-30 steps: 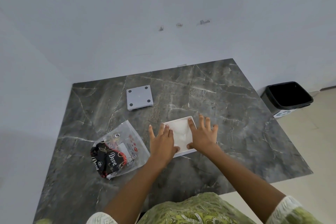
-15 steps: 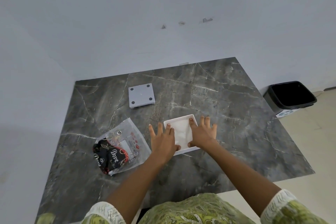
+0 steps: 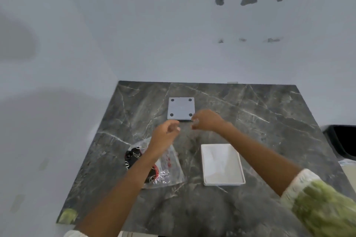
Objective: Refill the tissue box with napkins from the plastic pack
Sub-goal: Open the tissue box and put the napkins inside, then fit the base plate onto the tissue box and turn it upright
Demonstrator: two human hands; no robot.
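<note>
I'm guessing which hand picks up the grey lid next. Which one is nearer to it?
Right. The right hand hovers at the lid's near right corner; the left hand is farther back toward the person, above the plastic pack.

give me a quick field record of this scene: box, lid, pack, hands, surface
tissue box: white tray, open, napkins inside, right of centre
lid: grey square panel with four dark dots, lying flat at the far side
plastic pack: clear wrapper with a dark printed insert, left of the box
left hand: raised above the pack, fingers curled
right hand: raised near the lid, fingers curled, blurred
surface: dark marble table
</note>
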